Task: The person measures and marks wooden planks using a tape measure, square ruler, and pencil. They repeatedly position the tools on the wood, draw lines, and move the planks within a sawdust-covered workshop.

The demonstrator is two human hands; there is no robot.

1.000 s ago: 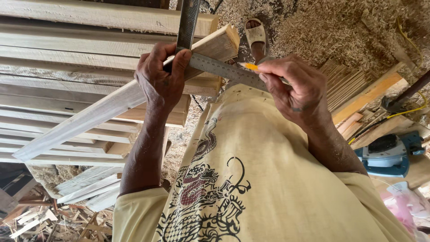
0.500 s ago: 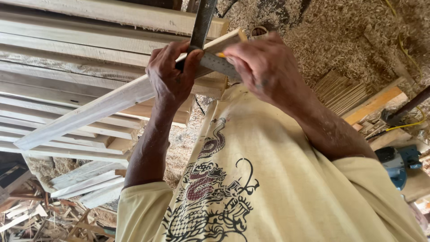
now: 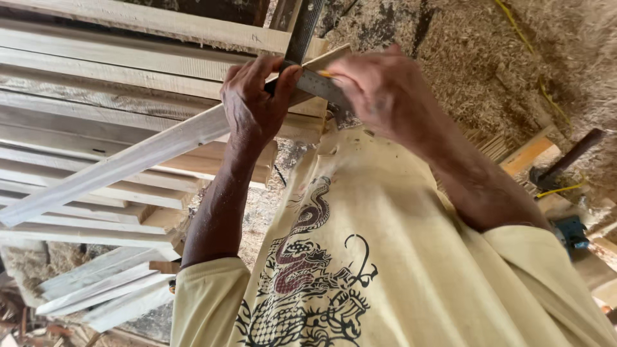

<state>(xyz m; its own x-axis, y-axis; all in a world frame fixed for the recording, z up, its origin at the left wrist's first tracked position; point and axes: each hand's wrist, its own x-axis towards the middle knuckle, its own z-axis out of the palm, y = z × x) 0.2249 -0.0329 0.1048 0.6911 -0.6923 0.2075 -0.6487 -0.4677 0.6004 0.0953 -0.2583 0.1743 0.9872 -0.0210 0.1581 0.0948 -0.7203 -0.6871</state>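
Note:
A long pale wooden strip (image 3: 135, 160) runs from lower left up to the middle top. My left hand (image 3: 254, 106) grips it together with the arm of a metal try square (image 3: 315, 83) laid across its end. The square's dark blade (image 3: 303, 29) points up toward the top edge. My right hand (image 3: 385, 93) is closed over a yellow pencil (image 3: 326, 74), of which only a short tip shows against the square. The strip's end (image 3: 331, 56) pokes out between both hands.
A stack of sawn planks (image 3: 96, 83) fills the left side. More short boards (image 3: 103, 289) lie at the lower left. Sawdust (image 3: 475, 58) covers the ground at the upper right. A blue power tool (image 3: 569, 232) and a dark bar (image 3: 565, 159) sit at the right.
The view has closed in and shifted. Both hands and the square have moved up the strip toward its end, and my right hand now hides more of the pencil.

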